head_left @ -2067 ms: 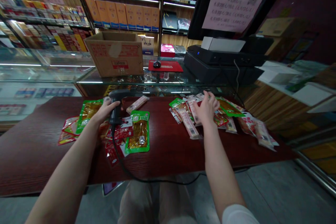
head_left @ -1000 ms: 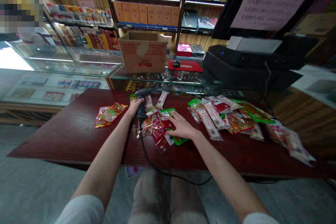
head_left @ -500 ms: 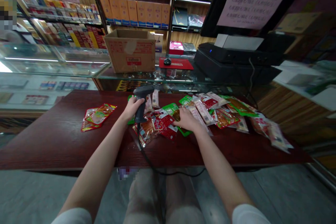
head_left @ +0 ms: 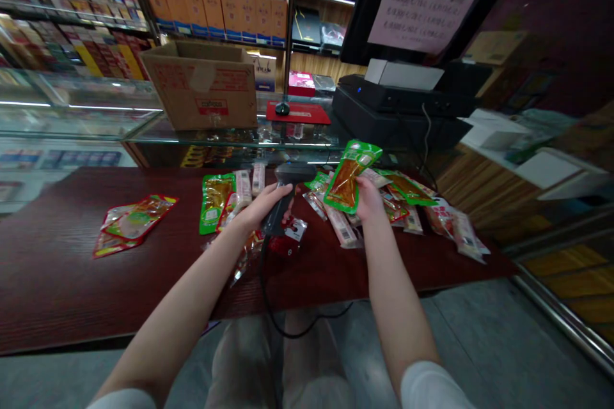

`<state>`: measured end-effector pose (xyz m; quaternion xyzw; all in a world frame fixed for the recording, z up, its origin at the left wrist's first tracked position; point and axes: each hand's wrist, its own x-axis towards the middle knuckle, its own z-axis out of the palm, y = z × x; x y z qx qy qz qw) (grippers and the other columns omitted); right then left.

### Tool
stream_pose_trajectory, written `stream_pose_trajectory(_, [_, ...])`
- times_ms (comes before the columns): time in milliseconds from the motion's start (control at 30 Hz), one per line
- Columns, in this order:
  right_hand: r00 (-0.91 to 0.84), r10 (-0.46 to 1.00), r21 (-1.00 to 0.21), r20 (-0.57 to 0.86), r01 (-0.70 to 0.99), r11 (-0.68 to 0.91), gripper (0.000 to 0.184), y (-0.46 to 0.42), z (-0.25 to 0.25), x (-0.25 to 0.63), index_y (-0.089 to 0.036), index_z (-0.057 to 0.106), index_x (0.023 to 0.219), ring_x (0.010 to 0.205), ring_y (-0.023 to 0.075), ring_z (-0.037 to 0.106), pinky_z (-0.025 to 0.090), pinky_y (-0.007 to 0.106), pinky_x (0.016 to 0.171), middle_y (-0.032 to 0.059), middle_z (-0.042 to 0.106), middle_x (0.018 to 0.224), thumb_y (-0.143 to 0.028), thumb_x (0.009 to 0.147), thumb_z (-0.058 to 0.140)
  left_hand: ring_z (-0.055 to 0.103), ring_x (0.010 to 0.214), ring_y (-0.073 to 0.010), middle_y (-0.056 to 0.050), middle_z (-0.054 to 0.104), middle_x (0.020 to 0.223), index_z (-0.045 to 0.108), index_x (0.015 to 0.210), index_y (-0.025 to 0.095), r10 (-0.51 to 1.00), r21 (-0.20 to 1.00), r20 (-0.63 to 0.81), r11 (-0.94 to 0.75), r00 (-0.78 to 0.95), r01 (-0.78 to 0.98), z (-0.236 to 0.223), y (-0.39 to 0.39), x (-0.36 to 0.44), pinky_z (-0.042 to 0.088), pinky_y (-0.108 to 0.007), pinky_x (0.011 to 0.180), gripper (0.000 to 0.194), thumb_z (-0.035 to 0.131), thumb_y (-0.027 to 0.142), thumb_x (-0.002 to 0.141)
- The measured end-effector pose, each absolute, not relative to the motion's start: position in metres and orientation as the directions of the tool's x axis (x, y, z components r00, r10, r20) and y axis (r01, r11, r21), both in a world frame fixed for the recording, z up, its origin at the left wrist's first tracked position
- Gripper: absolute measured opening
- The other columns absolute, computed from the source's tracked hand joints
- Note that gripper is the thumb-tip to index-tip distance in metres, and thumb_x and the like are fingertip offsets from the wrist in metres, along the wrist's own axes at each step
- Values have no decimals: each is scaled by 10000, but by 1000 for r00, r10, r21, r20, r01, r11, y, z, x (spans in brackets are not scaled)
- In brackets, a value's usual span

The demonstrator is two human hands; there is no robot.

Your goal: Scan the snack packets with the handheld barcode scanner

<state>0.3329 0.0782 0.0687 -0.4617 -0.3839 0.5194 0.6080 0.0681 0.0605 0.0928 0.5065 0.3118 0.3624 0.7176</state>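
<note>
My left hand [head_left: 268, 204] is wrapped round the handle of a black barcode scanner [head_left: 288, 179], its head turned to the right. In my right hand [head_left: 368, 197] is a green-edged snack packet [head_left: 352, 176] with brown food showing through, lifted above the pile on the right. Beneath the scanner lie red packets [head_left: 288, 239], partly hidden by my left hand. Another green-edged packet [head_left: 215, 201] and pale stick-shaped packets [head_left: 243, 188] lie left of the scanner. Below my right hand, the right-hand pile includes a pale stick packet [head_left: 341, 227].
Red-edged packets [head_left: 134, 223] lie on the left of the dark red table [head_left: 62, 255]. Behind stand a cardboard box [head_left: 206, 89], a mouse [head_left: 282, 108] on a red mat and a black till [head_left: 398, 108]. The scanner's cable [head_left: 288, 335] hangs over the front edge.
My right hand has moved from the right pile to the middle packets, taken hold of a green-edged packet and raised it to the right. The scanner, still in my left hand, has shifted right.
</note>
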Motion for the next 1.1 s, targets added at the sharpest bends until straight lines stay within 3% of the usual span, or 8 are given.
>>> stream_pose_trajectory(167, [325,942,-870,77,-440,223,273,80,70,353,-211,612,941,1044,252,681,554,477,916,43,733,928,-430,821,502,472,421,-84,41,533,626,569,1016,165,824,930,-68,256,563,-262,81,55,73,373,-219,377,485,724,535,744])
stream_pose_trajectory(367, [436,894,-802,108,-494,337,204,82,62,350,-219,592,925,880,160,712,576,377,894,-35,729,865,-215,751,698,468,416,-82,35,546,653,558,997,166,810,935,-49,243,585,-259,71,53,71,362,-217,363,504,734,551,725])
stream_pose_trajectory(500, [466,876,-774,127,-506,381,164,79,65,351,-208,613,922,935,170,706,566,386,924,-12,736,890,-247,781,686,469,414,-79,38,546,662,550,1015,162,814,933,-45,241,579,-266,70,51,70,355,-214,358,528,739,559,721])
stream_pose_trajectory(700, [384,895,-861,229,-350,370,308,68,70,356,-241,662,1030,1103,229,650,509,464,973,44,728,998,-476,848,580,474,418,-83,37,551,665,553,1050,155,823,925,-57,257,566,-281,71,50,69,360,-218,355,549,746,547,718])
stream_pose_trajectory(833, [377,885,-893,272,-243,379,390,67,68,360,-277,670,1109,1102,233,626,485,497,964,59,701,1011,-480,920,396,473,418,-79,34,556,668,559,1039,153,807,921,-36,256,589,-294,69,51,69,358,-213,352,528,744,539,729])
stream_pose_trajectory(967, [388,888,-743,246,-513,430,285,73,60,360,-316,682,996,850,184,627,505,432,953,1,647,811,-429,916,433,477,420,-75,28,566,687,554,1039,152,762,915,13,252,647,-316,68,48,69,368,-211,356,487,712,529,774])
stream_pose_trajectory(1100, [282,929,-552,240,-747,369,153,78,56,356,-306,618,806,642,143,545,543,339,836,-40,564,688,-358,900,509,466,406,-71,27,557,669,546,976,144,711,924,17,258,703,-283,71,40,71,359,-208,346,475,707,544,777])
